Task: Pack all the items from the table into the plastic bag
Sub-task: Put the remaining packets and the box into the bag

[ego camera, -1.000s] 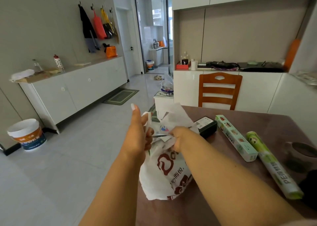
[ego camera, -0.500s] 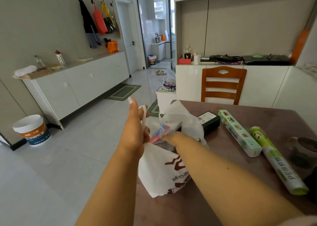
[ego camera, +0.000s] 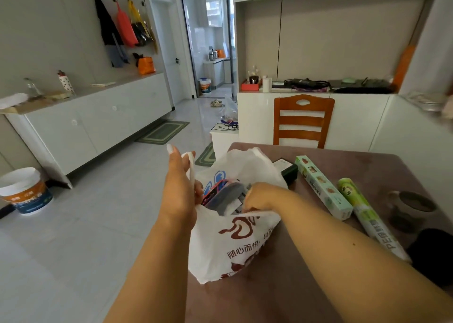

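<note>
From the head view, my left hand (ego camera: 180,193) holds up one white handle of the plastic bag (ego camera: 235,244), fingers curled round the strap so the mouth stays open toward me. The bag sits at the near left edge of the bench (ego camera: 282,286), slumped on its side with red print facing up.

My right hand (ego camera: 261,196) is down in the bag's mouth, fingers curled on the dark flat item (ego camera: 226,196) that lies half inside, next to something with a red and blue wrapper. I cannot see exactly what the fingertips pinch, since the bag's rim covers them, but the hand reads as clamped on that item.

What is left to pack lies to the right of the bag, so my right hand is the nearer one. The black box (ego camera: 288,172) sits just behind the bag, touching its far fold. Beside it the green carton (ego camera: 322,188) lies with its long axis running away from me, slanting far-left to near-right, and the green roll (ego camera: 367,215) lies parallel just beyond. A dark jar (ego camera: 411,207) stands further right.

I judge the next reach goes right and slightly forward, and the carton wants turning end-on to enter the mouth.
</note>
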A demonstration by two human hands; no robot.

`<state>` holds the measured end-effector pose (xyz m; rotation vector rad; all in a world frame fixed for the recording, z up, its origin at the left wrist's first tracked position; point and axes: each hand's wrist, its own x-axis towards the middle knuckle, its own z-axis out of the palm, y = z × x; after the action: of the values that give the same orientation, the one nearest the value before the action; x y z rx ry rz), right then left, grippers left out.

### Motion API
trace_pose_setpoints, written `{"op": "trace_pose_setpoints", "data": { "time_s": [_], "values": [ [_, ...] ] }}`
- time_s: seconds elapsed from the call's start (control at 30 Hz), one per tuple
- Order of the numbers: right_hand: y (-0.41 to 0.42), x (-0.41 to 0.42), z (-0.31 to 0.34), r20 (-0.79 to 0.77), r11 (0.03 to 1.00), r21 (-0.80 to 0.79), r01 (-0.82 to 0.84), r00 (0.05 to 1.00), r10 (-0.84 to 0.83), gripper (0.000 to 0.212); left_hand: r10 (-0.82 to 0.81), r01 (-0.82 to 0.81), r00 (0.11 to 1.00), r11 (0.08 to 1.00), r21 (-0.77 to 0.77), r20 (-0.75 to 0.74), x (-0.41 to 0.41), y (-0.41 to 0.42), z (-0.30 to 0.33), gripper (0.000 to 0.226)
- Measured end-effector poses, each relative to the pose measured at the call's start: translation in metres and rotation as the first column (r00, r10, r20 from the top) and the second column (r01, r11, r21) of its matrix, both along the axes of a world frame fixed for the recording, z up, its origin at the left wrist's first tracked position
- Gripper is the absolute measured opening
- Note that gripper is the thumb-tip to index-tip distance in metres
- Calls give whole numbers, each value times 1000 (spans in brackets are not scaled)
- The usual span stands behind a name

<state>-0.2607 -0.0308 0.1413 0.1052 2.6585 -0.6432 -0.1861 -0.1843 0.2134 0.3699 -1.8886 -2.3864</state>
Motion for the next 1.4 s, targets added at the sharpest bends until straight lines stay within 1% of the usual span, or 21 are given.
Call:
{"op": "trace_pose_setpoints", "data": {
  "time_s": [0.03,0.07,0.1,0.13,0.17,0.2,0.23,0.3,0.33,0.4,0.5,0.6,0.7,0.73,0.83,0.97,1.07,1.13,1.23,1.3,1.4],
  "values": [
    [-4,-4,-1,-72,1000,13,19,997,-18,27,-4,4,1000,1000,-1,17,2,1,2,73],
    [-7,-6,2,-161,996,-33,79,983,-83,29,-7,7,1000,1000,-7,28,2,3,3,72],
    [-9,-8,6,-279,982,-137,127,947,-161,26,-4,5,1000,1000,-8,30,2,3,3,72],
    [-9,-9,12,-392,952,-260,161,883,-257,18,4,-4,1000,1000,4,25,1,3,3,70],
    [-6,-11,17,-512,925,-342,166,793,-331,17,16,-16,1000,1000,14,19,-1,3,3,69],
    [-1,-12,23,-601,902,-391,182,692,-400,23,27,-27,1000,1000,8,9,-3,2,2,68],
    [8,-14,26,-646,871,-450,198,601,-470,25,33,-33,999,999,-9,2,-7,2,0,68],
    [29,-17,30,-633,768,-590,251,447,-632,20,38,-38,999,998,-51,6,-14,3,-4,67],
    [42,-22,28,-595,709,-643,290,394,-700,17,46,-45,999,997,-67,13,-18,3,-4,66],
    [67,-31,18,-505,614,-689,385,353,-788,15,69,-65,997,991,-114,31,-25,6,-3,64],
    [99,-41,-7,-402,580,-621,527,421,-813,21,81,-72,996,984,-160,49,-33,11,-3,63],
    [121,-51,-36,-312,614,-494,615,534,-786,30,93,-83,994,985,-149,63,-40,15,-6,64],
    [131,-66,-68,-265,740,-397,543,705,-658,13,99,-90,993,989,-119,68,-48,17,-11,64],
    [131,-73,-77,-269,781,-366,506,746,-609,12,97,-90,993,990,-105,63,-51,17,-14,64],
    [129,-103,-96,-277,887,-219,408,845,-457,32,96,-93,995,993,-78,38,-61,18,-17,65],
    [118,-141,-101,-253,946,-91,312,911,-325,50,56,-56,998,998,-32,1,-69,17,-18,72],
    [114,-174,-111,-250,984,91,150,960,-123,66,32,-30,999,998,46,-24,-71,16,-17,77],
    [109,-192,-119,-163,976,217,5,986,31,76,25,-23,999,996,82,-24,-72,14,-17,79],
    [105,-204,-129,-54,941,330,-76,994,99,89,-7,8,1000,990,138,-10,-75,16,-21,79],
    [102,-205,-125,-48,926,371,-67,995,91,84,-28,27,1000,989,149,6,-78,18,-22,79],
    [98,-204,-113,-28,944,329,25,999,-17,61,-49,45,998,990,135,27,-81,21,-23,78]
  ]
}}
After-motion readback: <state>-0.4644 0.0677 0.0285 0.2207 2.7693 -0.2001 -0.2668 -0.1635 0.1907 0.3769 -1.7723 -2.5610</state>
